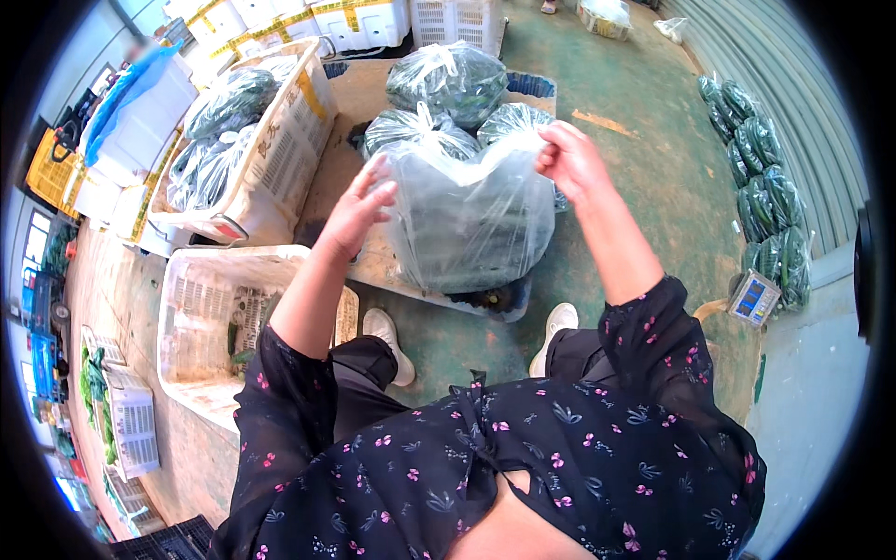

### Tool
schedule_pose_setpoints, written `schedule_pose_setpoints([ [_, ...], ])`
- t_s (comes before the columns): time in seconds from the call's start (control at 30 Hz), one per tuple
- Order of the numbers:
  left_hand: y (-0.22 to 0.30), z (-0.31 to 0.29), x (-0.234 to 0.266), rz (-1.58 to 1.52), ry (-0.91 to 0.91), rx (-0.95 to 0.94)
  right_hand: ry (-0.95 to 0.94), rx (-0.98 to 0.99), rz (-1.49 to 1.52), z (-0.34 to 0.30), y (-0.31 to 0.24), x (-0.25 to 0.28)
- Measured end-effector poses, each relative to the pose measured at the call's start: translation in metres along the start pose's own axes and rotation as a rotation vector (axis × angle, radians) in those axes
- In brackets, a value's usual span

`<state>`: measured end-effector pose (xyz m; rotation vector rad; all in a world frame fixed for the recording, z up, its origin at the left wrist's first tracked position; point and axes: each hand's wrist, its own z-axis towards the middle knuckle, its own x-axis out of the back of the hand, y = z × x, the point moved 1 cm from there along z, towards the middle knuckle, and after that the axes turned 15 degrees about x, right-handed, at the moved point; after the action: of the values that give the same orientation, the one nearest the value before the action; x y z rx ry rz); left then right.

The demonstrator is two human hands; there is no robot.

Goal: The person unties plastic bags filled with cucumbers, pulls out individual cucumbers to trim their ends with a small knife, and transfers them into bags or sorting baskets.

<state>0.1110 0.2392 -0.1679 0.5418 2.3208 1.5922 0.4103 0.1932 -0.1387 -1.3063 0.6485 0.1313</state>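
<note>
A large clear plastic bag [471,238] of dark green vegetables, probably cucumbers, stands upright on the near end of a low board [369,257], its mouth spread wide. With fingers closed, my right hand [569,163] pinches the upper right corner of the bag. My left hand [359,210] is beside the upper left edge, thumb and fingers apart, and does not appear to grip the film. Behind the open bag sit a tied bag [446,84] at the back, another tied bag [420,135] on the left and a third bag [511,121] on the right.
At left, a tall white crate [303,121] holds filled bags; nearer me, a lower white crate [187,327] contains a few green vegetables. Several bagged vegetables [770,201] line the right wall by a scale display [753,299]. White boxes [359,23] stand at the back.
</note>
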Motion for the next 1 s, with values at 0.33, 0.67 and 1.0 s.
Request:
schedule_pose_setpoints([
  [0.33,0.001,0.063,-0.083,0.251,0.210,-0.608,-0.797,0.272,-0.617,-0.017,0.019,-0.109],
  [0.67,-0.007,0.064,-0.051,-0.214,0.304,0.198,0.121,-0.423,-0.570,-0.028,0.139,0.185],
  [1.0,0.013,0.057,0.012,-0.433,0.298,0.140,0.452,-0.863,-0.037,-0.082,0.256,0.162],
])
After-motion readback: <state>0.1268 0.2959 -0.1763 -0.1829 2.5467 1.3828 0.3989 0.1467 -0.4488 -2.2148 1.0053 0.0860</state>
